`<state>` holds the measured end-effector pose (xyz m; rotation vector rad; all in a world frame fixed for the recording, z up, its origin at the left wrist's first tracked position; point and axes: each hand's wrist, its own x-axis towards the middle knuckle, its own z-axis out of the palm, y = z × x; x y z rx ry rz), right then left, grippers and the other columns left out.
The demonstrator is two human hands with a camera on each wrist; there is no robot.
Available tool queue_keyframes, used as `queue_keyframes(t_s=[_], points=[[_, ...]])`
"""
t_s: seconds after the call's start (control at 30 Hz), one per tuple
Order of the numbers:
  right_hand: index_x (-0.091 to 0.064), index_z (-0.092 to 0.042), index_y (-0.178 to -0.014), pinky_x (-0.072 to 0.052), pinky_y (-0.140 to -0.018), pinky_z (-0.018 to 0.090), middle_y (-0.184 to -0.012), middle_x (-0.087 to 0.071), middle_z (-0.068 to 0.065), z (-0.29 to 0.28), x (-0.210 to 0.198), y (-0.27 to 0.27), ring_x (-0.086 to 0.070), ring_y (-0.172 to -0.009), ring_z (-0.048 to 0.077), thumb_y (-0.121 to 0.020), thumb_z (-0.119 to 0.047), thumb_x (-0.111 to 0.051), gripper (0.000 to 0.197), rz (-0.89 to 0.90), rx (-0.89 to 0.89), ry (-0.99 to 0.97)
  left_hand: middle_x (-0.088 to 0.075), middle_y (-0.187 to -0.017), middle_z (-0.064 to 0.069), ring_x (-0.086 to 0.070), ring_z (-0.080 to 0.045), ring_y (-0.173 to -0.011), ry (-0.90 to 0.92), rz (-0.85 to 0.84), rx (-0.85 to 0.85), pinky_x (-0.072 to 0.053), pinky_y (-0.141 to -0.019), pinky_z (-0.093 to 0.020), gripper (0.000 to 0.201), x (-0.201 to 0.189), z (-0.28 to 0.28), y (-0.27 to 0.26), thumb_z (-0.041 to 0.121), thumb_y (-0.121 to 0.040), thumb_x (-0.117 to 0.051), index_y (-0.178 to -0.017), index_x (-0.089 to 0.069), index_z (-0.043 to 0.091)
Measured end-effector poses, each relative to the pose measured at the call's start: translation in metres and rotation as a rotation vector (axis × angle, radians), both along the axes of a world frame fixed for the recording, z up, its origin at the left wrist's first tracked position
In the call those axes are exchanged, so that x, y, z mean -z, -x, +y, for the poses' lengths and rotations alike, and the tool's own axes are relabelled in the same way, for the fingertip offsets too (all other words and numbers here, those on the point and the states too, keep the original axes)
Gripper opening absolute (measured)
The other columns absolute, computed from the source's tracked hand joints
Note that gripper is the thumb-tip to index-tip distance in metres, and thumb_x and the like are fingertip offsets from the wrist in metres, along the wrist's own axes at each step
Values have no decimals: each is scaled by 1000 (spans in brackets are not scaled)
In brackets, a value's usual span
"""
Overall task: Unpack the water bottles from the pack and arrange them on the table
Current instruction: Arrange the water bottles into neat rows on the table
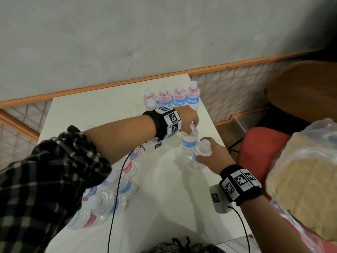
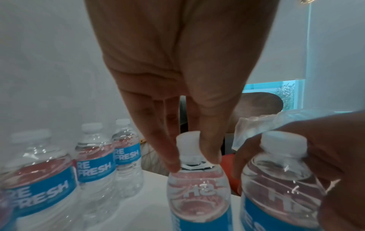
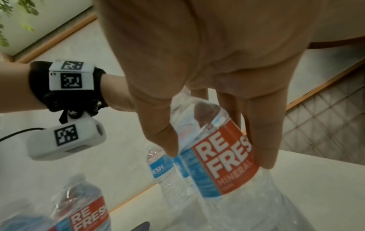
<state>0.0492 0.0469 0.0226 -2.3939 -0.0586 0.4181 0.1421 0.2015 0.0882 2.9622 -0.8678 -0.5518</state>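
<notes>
Two clear water bottles with blue and red labels stand side by side near the right edge of the white table point(image 1: 164, 189). My left hand point(image 1: 193, 126) point(image 2: 194, 162) reaches across and pinches the white cap of the farther bottle point(image 1: 188, 141) point(image 2: 197, 195) point(image 3: 160, 168). The nearer bottle point(image 1: 197, 159) point(image 2: 276, 187) point(image 3: 223, 168) is gripped round its neck and shoulder by my right hand point(image 1: 204, 152) point(image 2: 326, 156) point(image 3: 217, 156). Several bottles point(image 1: 179, 97) stand in a row at the table's back. The opened pack point(image 1: 109, 194) with several bottles lies at the near left, partly hidden under my left arm.
A red chair point(image 1: 259, 143) stands just right of the table, with a filled plastic bag point(image 1: 306, 170) on it. A round wooden table point(image 1: 306, 88) is at the far right. A black cable point(image 1: 116, 189) hangs from the left wrist over the pack.
</notes>
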Motion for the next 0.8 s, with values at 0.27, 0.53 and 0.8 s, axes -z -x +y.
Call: queue_keyframes(t_s=[0.27, 0.53, 0.8], points=[[-51, -24, -112, -41, -78, 25, -97, -60, -5, -6, 8, -6, -56, -91, 18, -76, -24, -69, 41, -12, 28, -66, -46, -55, -1, -50, -21, -62, 46, -42, -326, -42, -64, -28, 38, 7, 30, -38, 31, -88, -65, -61, -50, 9], [-51, -29, -109, -42, -79, 25, -97, -62, -8, -7, 20, -10, -57, -90, 16, -73, -28, -68, 40, -21, 52, -89, -50, -62, -6, -54, -29, -73, 5, -95, -473, -40, -64, -31, 32, 2, 57, -69, 30, -84, -69, -70, -56, 3], [-50, -27, -111, -41, -79, 25, -100, -61, -6, -6, 23, -12, -57, -93, 17, -74, -25, -69, 42, -29, 40, -110, -61, -118, -11, -59, -31, -106, -62, -125, -461, -43, -76, -32, 48, 22, 67, -89, 33, -81, -71, -120, -61, 8]])
